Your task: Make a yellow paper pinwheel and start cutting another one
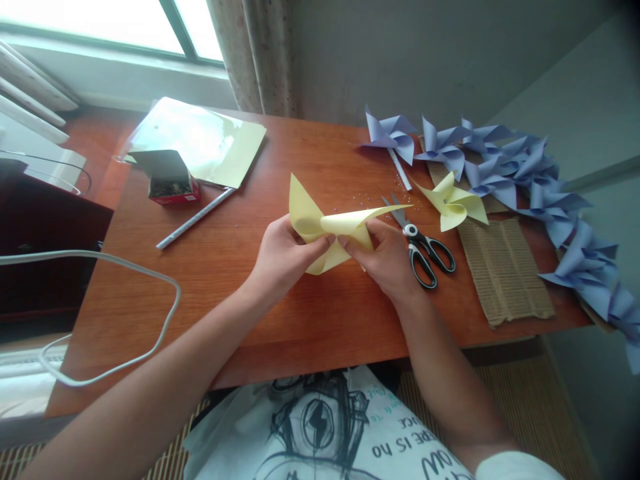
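Observation:
Between my two hands, above the middle of the table, is a yellow paper pinwheel (350, 220) with its blades curled in toward the centre. My left hand (287, 250) grips it from the left, thumb pressed near the middle. From the right, my right hand (387, 257) pinches it, its thumb close to the other thumb. The fingers beneath the paper are partly hidden. Just right of my right hand lie scissors (417, 243) with black and white handles, blades slightly apart. Beyond them a second yellow pinwheel (453, 203) rests by a piece of corrugated cardboard (507, 270).
Several blue-purple paper pinwheels (535, 173) line the right side. One purple pinwheel (390, 133) has a white stick. At the back left are yellow paper sheets (245, 150), an open red box (175, 193) and a rolled paper stick (195, 217). A white cable (173, 313) loops over the left edge.

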The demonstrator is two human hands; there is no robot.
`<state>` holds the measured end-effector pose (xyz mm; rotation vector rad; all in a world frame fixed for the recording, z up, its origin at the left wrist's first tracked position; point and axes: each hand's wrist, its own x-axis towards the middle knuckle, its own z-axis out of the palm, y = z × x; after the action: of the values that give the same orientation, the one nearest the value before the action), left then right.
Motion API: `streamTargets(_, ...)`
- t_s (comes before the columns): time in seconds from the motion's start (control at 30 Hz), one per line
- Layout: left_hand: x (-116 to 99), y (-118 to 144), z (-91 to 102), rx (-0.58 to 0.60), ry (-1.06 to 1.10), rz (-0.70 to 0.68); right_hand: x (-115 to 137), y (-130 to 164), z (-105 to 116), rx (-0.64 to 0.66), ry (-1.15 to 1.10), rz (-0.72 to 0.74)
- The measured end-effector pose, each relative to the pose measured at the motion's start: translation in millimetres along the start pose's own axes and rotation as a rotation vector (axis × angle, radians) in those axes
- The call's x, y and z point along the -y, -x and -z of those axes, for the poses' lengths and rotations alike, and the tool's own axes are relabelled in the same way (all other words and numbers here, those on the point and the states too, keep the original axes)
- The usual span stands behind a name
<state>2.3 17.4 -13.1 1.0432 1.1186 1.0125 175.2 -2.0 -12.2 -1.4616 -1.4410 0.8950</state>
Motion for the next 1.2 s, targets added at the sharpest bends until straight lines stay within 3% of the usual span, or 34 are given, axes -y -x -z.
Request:
streamTargets(0.2, -5.2, 0.1, 2.6, 0.083, 0.194, 0.127, 3.2, 0.0, 17.0, 0.265, -0.483, -0.15)
streamTargets(0.3, -11.1, 1.2, 3.5, 0.174, 0.314, 0.203, 4.5, -0.5, 20.0, 0.233, -0.608, -0.219)
streamTargets(0.5, -14.9, 4.1, 1.7, 0.266, 0.415, 0.292, 9.3, -0.4, 8.9, 0.212, -0.56, -0.226)
streamTargets(0.7, -10.4, 3.5, 2.4, 0.333, 0.466, 0.324, 4.3, -0.8, 7.8, 0.204, -0.531, -0.121)
streamTargets(0.97, -12.9, 3.3, 1.5, 0.35, 0.535, 0.331, -4.1, 0.7, 5.0, 0.202, -0.537, 0.016)
streamTargets(1.2, -11.6, 2.6, 4.1, 0.368, 0.511, 0.341, -1.8, 1.4, 5.8, 0.196, -0.501, 0.003)
